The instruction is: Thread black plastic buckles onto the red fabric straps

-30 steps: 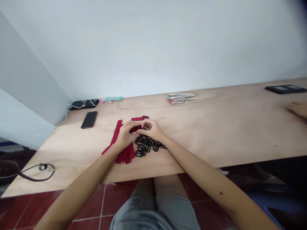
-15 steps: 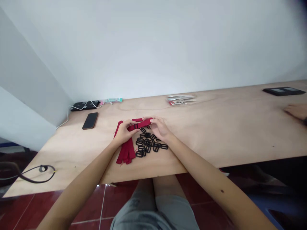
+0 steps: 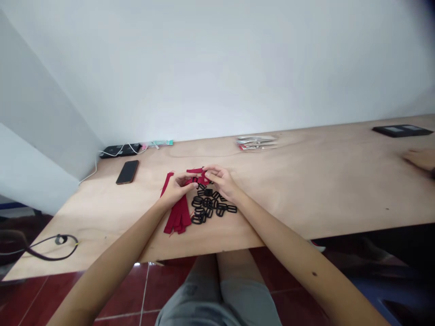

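Between my hands is a short red fabric strap [image 3: 203, 179], bent or folded, with a black slide buckle [image 3: 195, 180] on it at the left. My left hand [image 3: 176, 188] is closed in a pinch at the buckle end. Thumb and fingers of my right hand [image 3: 222, 182] pinch the strap's other end; the fingertips partly hide it. Just below my hands lies a loose pile of black slide buckles [image 3: 208, 203]. Several flat red straps [image 3: 178, 216] lie stacked under and beside my left hand, some with frayed ends.
A phone [image 3: 128, 172] and black boxes with a white cable [image 3: 120, 150] are at the left of the wooden table [image 3: 306, 181]. Packets [image 3: 257, 142] lie by the wall. At right are a black device [image 3: 403, 130] and another person's hand [image 3: 419, 158]. A looped cable [image 3: 50, 258] hangs over the left edge.
The strap was stretched out straight between my hands; now it is bent down and shorter between them. My right fingers have shifted slightly left along it, while my left hand stays nearly in place.
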A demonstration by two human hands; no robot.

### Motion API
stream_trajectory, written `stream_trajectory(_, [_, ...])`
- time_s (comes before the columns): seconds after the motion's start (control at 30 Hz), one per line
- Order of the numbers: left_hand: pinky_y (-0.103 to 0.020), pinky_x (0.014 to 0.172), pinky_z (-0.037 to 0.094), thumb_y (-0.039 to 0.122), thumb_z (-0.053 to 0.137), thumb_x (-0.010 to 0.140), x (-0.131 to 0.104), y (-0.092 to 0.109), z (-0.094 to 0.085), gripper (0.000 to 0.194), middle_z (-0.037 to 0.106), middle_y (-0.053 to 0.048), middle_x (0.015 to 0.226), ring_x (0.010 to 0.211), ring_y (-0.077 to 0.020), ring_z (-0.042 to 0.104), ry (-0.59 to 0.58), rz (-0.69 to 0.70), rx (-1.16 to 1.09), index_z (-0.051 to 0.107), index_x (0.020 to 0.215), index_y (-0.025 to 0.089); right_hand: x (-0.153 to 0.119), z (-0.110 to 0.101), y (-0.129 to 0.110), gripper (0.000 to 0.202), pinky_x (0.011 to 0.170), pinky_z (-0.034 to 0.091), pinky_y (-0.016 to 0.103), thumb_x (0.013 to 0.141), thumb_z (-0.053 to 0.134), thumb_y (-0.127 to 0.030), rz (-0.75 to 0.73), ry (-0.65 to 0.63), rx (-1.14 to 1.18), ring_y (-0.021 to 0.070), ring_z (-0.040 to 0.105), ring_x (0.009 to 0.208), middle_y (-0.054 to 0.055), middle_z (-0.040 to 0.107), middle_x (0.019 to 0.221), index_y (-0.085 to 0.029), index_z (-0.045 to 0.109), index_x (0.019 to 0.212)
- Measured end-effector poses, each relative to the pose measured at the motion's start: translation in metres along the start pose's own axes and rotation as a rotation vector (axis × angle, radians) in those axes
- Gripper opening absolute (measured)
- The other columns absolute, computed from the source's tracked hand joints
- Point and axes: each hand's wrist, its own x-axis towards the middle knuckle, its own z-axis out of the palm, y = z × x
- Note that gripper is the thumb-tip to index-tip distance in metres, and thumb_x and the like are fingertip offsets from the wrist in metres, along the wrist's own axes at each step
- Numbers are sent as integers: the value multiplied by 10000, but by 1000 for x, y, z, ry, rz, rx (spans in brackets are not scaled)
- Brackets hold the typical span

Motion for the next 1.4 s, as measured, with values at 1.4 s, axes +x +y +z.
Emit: stream_trajectory(1.4, [-513, 1108, 590, 329, 932, 798, -7, 6, 5, 435, 817, -127, 1208, 1161, -320, 767, 71, 218, 406, 809, 1198, 207, -4, 2, 0, 436, 826, 571, 315, 827, 876, -406, -7, -161, -184, 203, 738, 919, 30, 782, 991, -237, 678, 1177])
